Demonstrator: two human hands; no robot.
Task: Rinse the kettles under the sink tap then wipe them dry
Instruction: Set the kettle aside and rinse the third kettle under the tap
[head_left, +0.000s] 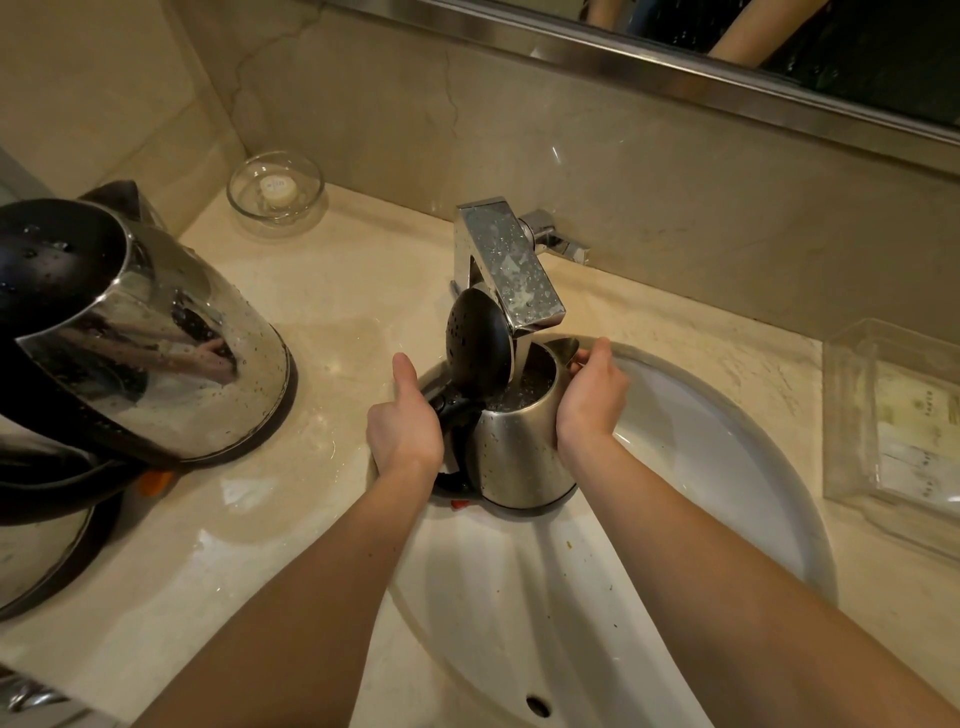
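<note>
Under the tap (511, 270), a kettle (514, 452) is held upright in the sink (701, 467), lid (475, 343) open, water (524, 387) inside; the left hand (405, 421) curls round its handle (454, 410), and the right hand (592, 395) wraps its body. Left of the tap stand a second kettle (171, 332) and a glass dish (311, 179) holding a small white disc (279, 188).

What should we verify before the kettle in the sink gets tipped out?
1. Left hand grips the handle of the kettle: ok.
2. Right hand holds the kettle's body near the spout: ok.
3. Lid swung open, mouth under the tap: ok.
4. Kettle held over the sink, not the counter: ok.
5. Tap running or shut off: cannot tell.
</note>
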